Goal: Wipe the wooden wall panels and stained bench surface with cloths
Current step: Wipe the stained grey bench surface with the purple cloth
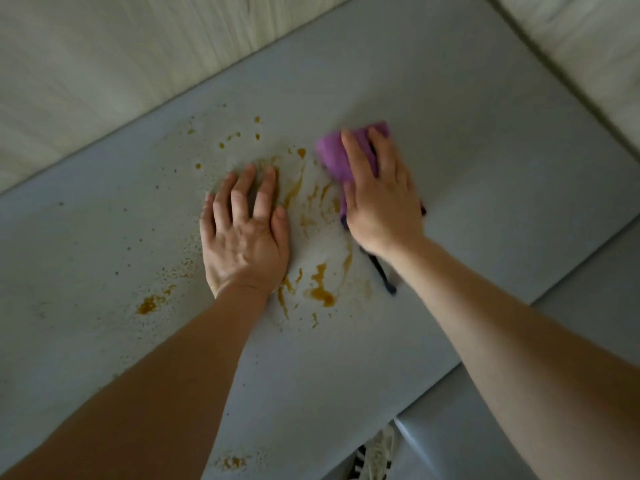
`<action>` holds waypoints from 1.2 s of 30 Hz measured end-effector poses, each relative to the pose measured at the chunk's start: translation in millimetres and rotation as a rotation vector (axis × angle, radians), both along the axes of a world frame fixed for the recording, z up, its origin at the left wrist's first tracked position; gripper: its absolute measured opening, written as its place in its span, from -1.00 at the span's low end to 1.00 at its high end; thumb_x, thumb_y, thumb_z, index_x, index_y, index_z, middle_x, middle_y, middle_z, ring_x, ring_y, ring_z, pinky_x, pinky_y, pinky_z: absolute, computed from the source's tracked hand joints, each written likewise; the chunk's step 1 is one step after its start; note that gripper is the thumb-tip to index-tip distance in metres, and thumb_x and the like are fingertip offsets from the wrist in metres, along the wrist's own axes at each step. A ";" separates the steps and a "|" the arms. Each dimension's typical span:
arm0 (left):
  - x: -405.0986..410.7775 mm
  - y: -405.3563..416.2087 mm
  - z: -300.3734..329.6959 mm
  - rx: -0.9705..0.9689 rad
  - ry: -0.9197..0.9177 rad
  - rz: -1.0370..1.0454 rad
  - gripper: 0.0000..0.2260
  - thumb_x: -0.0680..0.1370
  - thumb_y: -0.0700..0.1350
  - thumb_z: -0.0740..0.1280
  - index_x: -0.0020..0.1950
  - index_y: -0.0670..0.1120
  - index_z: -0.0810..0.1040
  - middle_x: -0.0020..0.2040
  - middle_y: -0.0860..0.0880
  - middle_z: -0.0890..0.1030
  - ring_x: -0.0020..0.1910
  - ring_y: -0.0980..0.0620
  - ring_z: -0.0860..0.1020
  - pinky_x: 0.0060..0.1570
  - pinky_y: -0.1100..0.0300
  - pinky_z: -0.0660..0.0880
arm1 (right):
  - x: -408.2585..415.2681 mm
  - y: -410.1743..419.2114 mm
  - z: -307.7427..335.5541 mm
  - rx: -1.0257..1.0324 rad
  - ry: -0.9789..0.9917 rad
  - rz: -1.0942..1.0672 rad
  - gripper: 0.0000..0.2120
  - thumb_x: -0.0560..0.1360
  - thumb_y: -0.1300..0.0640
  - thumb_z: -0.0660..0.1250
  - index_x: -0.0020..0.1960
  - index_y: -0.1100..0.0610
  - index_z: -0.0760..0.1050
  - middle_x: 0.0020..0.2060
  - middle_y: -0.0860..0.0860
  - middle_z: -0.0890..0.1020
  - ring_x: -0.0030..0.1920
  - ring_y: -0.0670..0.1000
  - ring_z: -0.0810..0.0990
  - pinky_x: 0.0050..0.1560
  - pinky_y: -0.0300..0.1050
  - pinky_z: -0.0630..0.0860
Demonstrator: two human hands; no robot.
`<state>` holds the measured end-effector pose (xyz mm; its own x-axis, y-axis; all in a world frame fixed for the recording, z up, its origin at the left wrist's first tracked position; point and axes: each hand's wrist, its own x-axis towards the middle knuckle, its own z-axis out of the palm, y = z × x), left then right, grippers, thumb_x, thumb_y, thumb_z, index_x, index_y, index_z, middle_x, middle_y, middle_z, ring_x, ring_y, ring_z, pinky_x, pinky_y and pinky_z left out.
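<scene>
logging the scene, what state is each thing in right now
bench surface: stained, brown smears and splatter near the middle
purple cloth: bunched, pressed flat on the bench
right hand: fingers straight, pressing on the cloth
left hand: flat on the bench, holding nothing
wooden wall panels: pale, blurred

Single view: head-worn, wide-angle, looking steeply down and forward, close over the grey bench (450, 98). Near: both forearms. Far: pale wood wall panels (104, 64). Frame tilted; bench edge runs diagonally, lower right.

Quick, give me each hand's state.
Left hand: open, flat on the stained bench.
Right hand: open, fingers pressing the purple cloth.
</scene>
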<state>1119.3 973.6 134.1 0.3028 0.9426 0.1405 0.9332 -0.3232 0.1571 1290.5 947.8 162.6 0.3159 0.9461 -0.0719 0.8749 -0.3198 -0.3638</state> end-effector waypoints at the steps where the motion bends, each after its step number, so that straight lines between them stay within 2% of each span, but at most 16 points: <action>1: -0.4 -0.8 -0.2 0.002 0.001 0.001 -0.55 0.61 0.08 0.00 0.51 0.05 0.22 0.45 -0.05 0.31 0.44 -0.07 0.18 0.41 -0.06 0.12 | 1.8 17.1 0.9 -0.033 -0.001 -0.010 -0.46 0.59 0.03 0.02 0.55 -0.03 0.00 0.53 0.11 0.02 0.52 0.18 0.01 0.46 0.05 0.05; 4: -0.6 0.6 -0.8 0.014 0.007 0.006 -0.55 0.61 0.08 0.01 0.50 0.05 0.23 0.45 -0.04 0.32 0.43 -0.07 0.19 0.41 -0.07 0.15 | 1.2 33.3 -0.3 -0.029 -0.009 0.014 -0.47 0.62 0.05 0.01 0.55 -0.03 -0.06 0.54 0.09 -0.03 0.53 0.14 -0.05 0.47 0.04 0.00; 8: -0.1 0.3 -1.0 0.034 -0.012 -0.003 -0.54 0.60 0.08 0.04 0.49 0.04 0.26 0.42 -0.06 0.36 0.41 -0.06 0.20 0.39 -0.06 0.14 | -20.9 -30.0 -4.7 0.066 -0.036 0.069 -0.46 0.55 0.01 0.02 0.52 0.02 0.13 0.50 0.14 0.18 0.48 0.19 0.16 0.39 0.12 0.21; 11: -0.2 -1.1 -1.3 0.044 -0.019 0.011 -0.55 0.60 0.08 0.04 0.49 0.04 0.26 0.42 -0.05 0.36 0.41 -0.05 0.19 0.38 -0.04 0.14 | -29.7 -52.9 -5.6 0.031 -0.012 0.081 -0.47 0.54 0.01 0.03 0.52 -0.02 0.13 0.50 0.12 0.19 0.49 0.17 0.17 0.40 0.12 0.22; 15: 1.0 0.1 -4.3 0.054 -0.016 0.009 -0.55 0.59 0.08 0.06 0.48 0.05 0.28 0.42 -0.04 0.37 0.41 -0.04 0.21 0.38 -0.03 0.15 | -19.7 -8.3 -6.3 0.056 -0.059 0.159 -0.47 0.54 -0.01 0.03 0.50 0.01 0.20 0.48 0.15 0.23 0.47 0.20 0.20 0.39 0.11 0.23; 18: 0.7 -0.5 -5.2 0.066 -0.007 0.010 -0.55 0.59 0.09 0.05 0.48 0.05 0.29 0.42 -0.03 0.37 0.41 -0.04 0.21 0.38 -0.01 0.12 | -17.5 51.4 -3.3 -0.007 -0.052 0.185 -0.47 0.58 0.04 0.05 0.54 -0.02 0.08 0.52 0.12 0.08 0.51 0.17 0.05 0.45 0.06 0.07; 21: 0.2 1.9 -3.9 0.066 0.017 0.010 -0.55 0.59 0.08 0.05 0.48 0.06 0.27 0.43 -0.02 0.36 0.42 -0.03 0.22 0.39 0.02 0.09 | -19.4 74.2 -1.4 0.025 -0.058 0.201 -0.48 0.60 0.05 0.07 0.54 -0.02 0.07 0.52 0.12 0.07 0.51 0.17 0.07 0.44 0.06 0.07; 25: -0.6 0.2 -1.8 0.044 0.016 0.012 -0.55 0.59 0.08 0.05 0.48 0.06 0.28 0.42 -0.03 0.38 0.43 -0.04 0.23 0.40 0.03 0.07 | -17.5 15.7 -2.0 0.046 -0.029 0.252 -0.48 0.56 0.01 -0.02 0.52 0.01 0.15 0.50 0.14 0.16 0.47 0.20 0.18 0.39 0.09 0.20; 28: 1.2 -1.2 -0.7 0.052 -0.001 0.011 -0.54 0.58 0.08 0.06 0.47 0.05 0.30 0.41 -0.02 0.39 0.42 -0.03 0.23 0.40 0.03 0.08 | -11.4 -7.3 0.2 -0.003 -0.008 0.279 -0.48 0.56 -0.02 -0.04 0.52 0.00 0.14 0.51 0.12 0.15 0.48 0.17 0.15 0.41 0.09 0.18; 33: 2.6 0.6 0.2 0.041 -0.005 0.011 -0.54 0.57 0.08 0.09 0.47 0.07 0.30 0.41 0.00 0.40 0.42 -0.03 0.26 0.41 0.03 0.08 | -10.7 71.8 -0.7 0.057 -0.069 0.310 -0.47 0.55 0.00 -0.01 0.51 0.03 0.17 0.49 0.19 0.17 0.44 0.28 0.20 0.39 0.11 0.20; 36: 1.7 -0.6 0.9 0.028 -0.010 0.015 -0.54 0.57 0.08 0.08 0.47 0.07 0.31 0.41 0.00 0.39 0.42 -0.03 0.27 0.41 0.03 0.07 | -18.6 119.6 -1.5 -0.007 -0.075 0.264 -0.47 0.60 0.06 0.06 0.54 -0.04 0.03 0.53 0.12 0.01 0.51 0.19 0.02 0.44 0.03 0.04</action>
